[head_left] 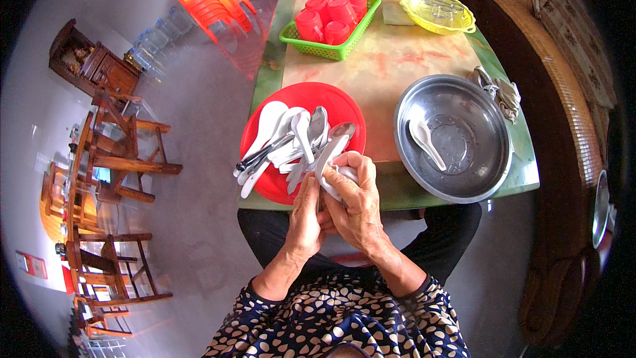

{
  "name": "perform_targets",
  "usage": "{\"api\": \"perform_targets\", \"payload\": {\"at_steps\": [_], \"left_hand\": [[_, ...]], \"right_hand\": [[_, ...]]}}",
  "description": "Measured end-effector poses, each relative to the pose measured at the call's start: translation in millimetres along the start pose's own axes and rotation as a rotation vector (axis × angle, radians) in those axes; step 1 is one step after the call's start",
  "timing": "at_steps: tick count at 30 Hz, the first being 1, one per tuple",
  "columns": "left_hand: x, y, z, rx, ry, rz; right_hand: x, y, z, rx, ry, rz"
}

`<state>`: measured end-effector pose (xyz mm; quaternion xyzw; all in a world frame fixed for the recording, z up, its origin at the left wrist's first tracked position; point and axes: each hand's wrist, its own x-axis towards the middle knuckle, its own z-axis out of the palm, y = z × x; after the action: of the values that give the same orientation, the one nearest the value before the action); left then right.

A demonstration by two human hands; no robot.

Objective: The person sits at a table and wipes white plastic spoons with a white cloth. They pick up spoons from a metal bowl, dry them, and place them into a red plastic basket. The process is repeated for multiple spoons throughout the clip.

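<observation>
Gripping a white ceramic soup spoon (pixel 329 159) wrapped in a white cloth (pixel 344 176), the right hand (pixel 358 202) and left hand (pixel 306 215) both clutch it at the table's near edge, over the round red plastic plate (pixel 344 103) heaped with spoons. One white spoon (pixel 425 142) lies in the steel basin (pixel 487 159) to the right.

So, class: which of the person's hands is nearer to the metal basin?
The right. The right hand is at the table's front edge, beside the metal basin but apart from it. The left hand sits on the right hand's far side, below the red plate.
</observation>
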<state>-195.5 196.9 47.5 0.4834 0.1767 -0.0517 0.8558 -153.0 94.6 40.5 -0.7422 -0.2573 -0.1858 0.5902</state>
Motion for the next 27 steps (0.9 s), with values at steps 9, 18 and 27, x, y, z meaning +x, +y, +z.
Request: {"api": "perform_targets", "payload": {"at_steps": [9, 18, 27], "left_hand": [[0, 13, -16, 0.533, 0.064, 0.175], [26, 40, -44, 0.819, 0.109, 0.491], [47, 28, -28, 1.399, 0.106, 0.726]], "right_hand": [[-15, -2, -30, 0.095, -0.256, 0.086], [-43, 8, -60, 0.424, -0.35, 0.374], [-52, 9, -57, 0.447, -0.347, 0.432]]}}
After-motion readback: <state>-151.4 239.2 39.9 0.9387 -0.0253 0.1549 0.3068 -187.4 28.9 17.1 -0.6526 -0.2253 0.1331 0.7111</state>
